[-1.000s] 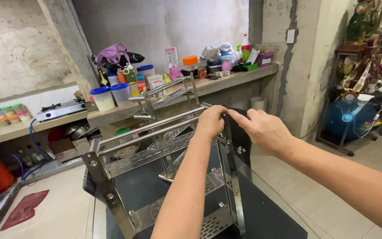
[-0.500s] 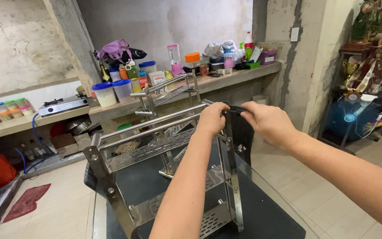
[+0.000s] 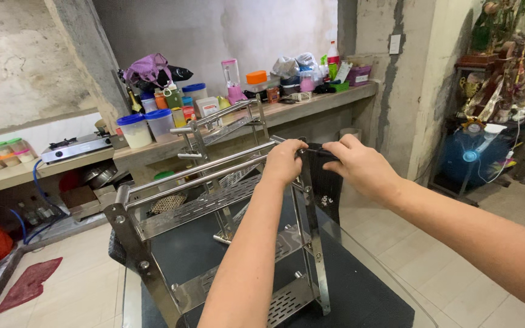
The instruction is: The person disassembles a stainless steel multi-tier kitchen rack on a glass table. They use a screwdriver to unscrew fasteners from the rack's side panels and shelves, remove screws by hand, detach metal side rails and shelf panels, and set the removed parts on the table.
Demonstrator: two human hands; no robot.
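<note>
The left hand (image 3: 284,163) is gripping the top right corner of a stainless steel rack (image 3: 214,243), fingers curled around its upper rails. Just at three o'clock of it, the right hand (image 3: 360,167) is pinching a small black tool (image 3: 316,153) against the same corner; the two hands are sitting close together, almost touching. The rack is standing on a dark glass-topped table (image 3: 366,291). At twelve o'clock, a cluttered shelf (image 3: 311,108) is carrying a pink blender (image 3: 233,81) and blue-lidded tubs (image 3: 147,126).

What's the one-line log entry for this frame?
left hand: gripping top rail of steel rack | right hand: pinching dark part at rack's top corner | rack: upright on glass table
</note>
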